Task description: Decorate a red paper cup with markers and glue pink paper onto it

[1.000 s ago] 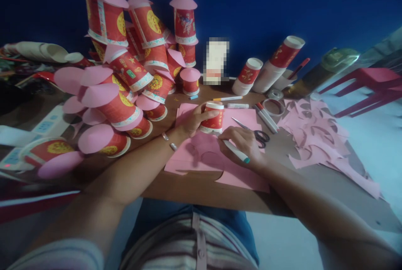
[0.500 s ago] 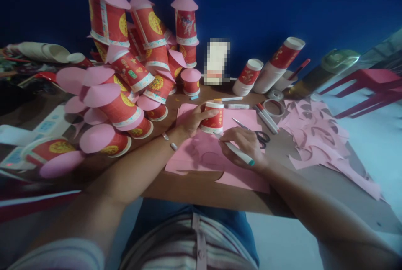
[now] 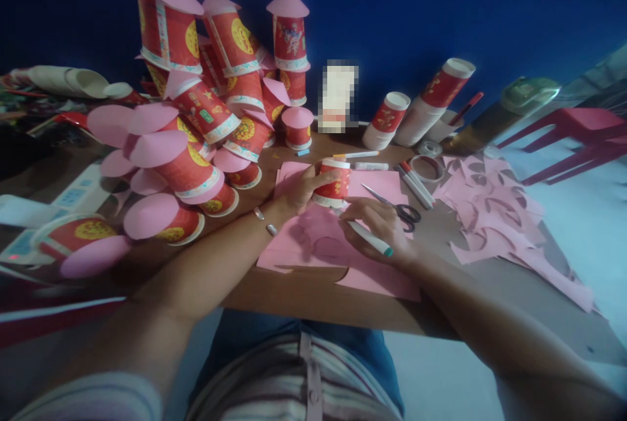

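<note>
My left hand (image 3: 302, 190) is wrapped around a red paper cup (image 3: 334, 184) with a white rim, standing over pink paper (image 3: 289, 241). My right hand (image 3: 375, 222) is closed on a white marker (image 3: 368, 237) with a green end. The marker's front end points at the foot of the cup; my fingers partly hide it, so whether it touches cannot be told. A curved dark line shows on the pink paper in front of the cup. Just beyond my right hand lie scissors (image 3: 404, 212) with black handles, on the paper's edge.
Red cups with pink paper cones (image 3: 181, 160) are piled at the left. Cup stacks (image 3: 386, 121) stand at the back right, near a tape roll (image 3: 426, 168) and markers (image 3: 415, 185). Pink offcuts (image 3: 504, 212) cover the table's right side. A red stool (image 3: 582, 127) stands beyond.
My right hand and the marker have shifted slightly left along the foot of the cup. The cup has turned a little in my left hand, its printed pattern now showing differently.
</note>
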Tool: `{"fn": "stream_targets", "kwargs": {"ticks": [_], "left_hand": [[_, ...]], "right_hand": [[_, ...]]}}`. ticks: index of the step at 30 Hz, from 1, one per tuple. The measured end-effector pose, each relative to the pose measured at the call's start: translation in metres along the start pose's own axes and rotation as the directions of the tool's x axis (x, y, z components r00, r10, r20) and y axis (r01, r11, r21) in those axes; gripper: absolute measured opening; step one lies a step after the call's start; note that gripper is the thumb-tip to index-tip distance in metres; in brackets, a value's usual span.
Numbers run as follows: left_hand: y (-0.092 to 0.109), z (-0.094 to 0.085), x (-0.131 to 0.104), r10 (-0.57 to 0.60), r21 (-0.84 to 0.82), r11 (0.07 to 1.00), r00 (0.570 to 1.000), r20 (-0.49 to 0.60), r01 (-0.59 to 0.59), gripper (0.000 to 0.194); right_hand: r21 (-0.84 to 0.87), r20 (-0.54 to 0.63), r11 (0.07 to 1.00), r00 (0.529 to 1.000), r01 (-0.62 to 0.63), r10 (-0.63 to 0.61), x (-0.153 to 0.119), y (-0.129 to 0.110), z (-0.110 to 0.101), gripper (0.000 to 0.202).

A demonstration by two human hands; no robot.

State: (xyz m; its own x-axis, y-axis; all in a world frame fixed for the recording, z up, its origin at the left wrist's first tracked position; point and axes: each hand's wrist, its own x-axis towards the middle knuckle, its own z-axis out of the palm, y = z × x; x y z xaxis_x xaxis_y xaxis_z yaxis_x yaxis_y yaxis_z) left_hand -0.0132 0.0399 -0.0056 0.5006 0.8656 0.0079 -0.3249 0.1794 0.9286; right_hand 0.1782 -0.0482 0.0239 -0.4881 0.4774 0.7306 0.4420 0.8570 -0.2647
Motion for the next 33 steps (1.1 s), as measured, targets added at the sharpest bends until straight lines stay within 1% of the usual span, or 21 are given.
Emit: {"fn": "stream_targets", "kwargs": {"ticks": [3,6,15,24,33], "left_hand": [[0.0018,0.002,-0.0014,-0.048,-0.023,0.999,0.998,-0.036,0.047,0.055],[0.0041,0.0025,-0.0016,-0.067,-0.033,0.997,0.996,-0.056,0.065,0.053],[0.0075,0.0042,-0.0019,-0.062,-0.051,0.997,0.998,-0.033,0.06,0.05],[0.008,0.0047,-0.0034,-0.068,-0.058,0.996,0.997,-0.046,0.066,0.052],[0.0084,0.0053,-0.0032,-0.075,-0.057,0.996,0.996,-0.054,0.072,0.053]], "right_hand": [[0.0,-0.013,1.0,1.0,0.007,-0.007,0.0002,0.0,0.0006,0.02],[-0.017,-0.028,1.0,1.0,-0.009,0.008,-0.0006,-0.0006,0.0006,0.02],[-0.077,-0.058,0.993,0.995,-0.09,0.086,-0.0014,-0.0013,-0.0005,0.015],[-0.075,-0.04,0.992,0.994,-0.103,0.1,0.0012,-0.0032,-0.0026,0.013],[-0.055,-0.022,0.994,0.996,-0.09,0.089,-0.0002,-0.0014,-0.0003,0.015]]}}
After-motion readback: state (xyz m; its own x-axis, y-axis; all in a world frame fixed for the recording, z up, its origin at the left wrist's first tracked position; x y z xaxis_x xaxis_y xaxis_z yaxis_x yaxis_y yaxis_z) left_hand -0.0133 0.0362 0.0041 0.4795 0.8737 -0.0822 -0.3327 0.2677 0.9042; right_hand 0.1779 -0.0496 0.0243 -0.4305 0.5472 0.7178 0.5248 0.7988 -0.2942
